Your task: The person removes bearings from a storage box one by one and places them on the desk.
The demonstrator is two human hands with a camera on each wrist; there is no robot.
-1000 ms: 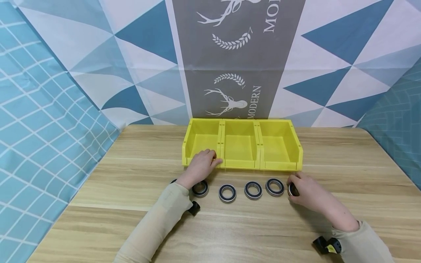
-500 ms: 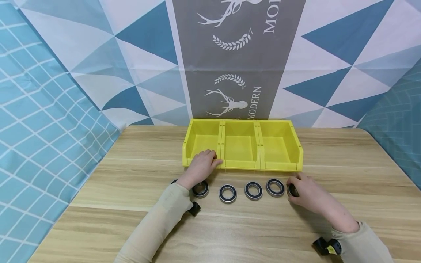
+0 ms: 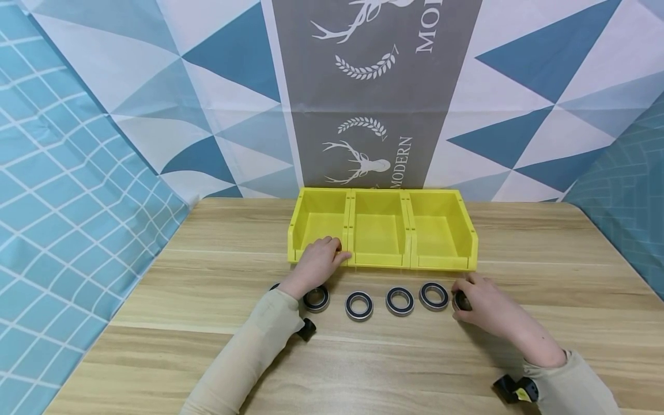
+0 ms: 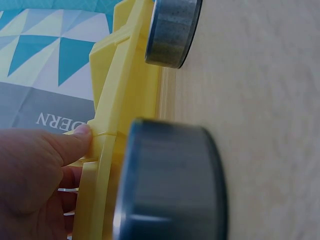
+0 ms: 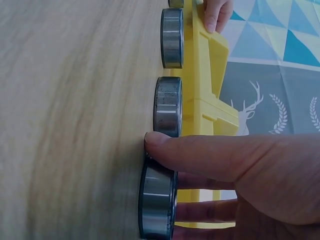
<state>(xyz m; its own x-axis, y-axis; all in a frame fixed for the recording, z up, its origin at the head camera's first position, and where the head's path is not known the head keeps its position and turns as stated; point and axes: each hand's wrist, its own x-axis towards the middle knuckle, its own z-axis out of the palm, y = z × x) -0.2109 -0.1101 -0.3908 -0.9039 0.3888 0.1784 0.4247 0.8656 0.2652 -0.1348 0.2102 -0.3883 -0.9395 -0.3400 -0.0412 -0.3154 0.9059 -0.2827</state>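
Note:
My left hand (image 3: pixel 317 262) grips the front edge of the left yellow bin (image 3: pixel 323 222). In the left wrist view its thumb presses on the bin's rim, with the other fingers curled behind. At the right end of a row of ball bearings, my right hand (image 3: pixel 487 302) holds one bearing (image 5: pixel 157 200) between thumb and fingers, flat on the table. To its left lie a second bearing (image 3: pixel 433 307), a third bearing (image 3: pixel 399 313) and another bearing (image 3: pixel 359 317). My left forearm partly covers the bearings at the row's left end.
The middle bin (image 3: pixel 378 225) and right bin (image 3: pixel 438 230) adjoin the left one, open toward me. All stand on a wooden table (image 3: pixel 394 369) before a patterned cloth backdrop (image 3: pixel 373 92). A black wrist camera (image 3: pixel 306 329) hangs under the left sleeve.
My right hand and its bearing have shifted very slightly to the left. My left hand stays in place on the bin's edge.

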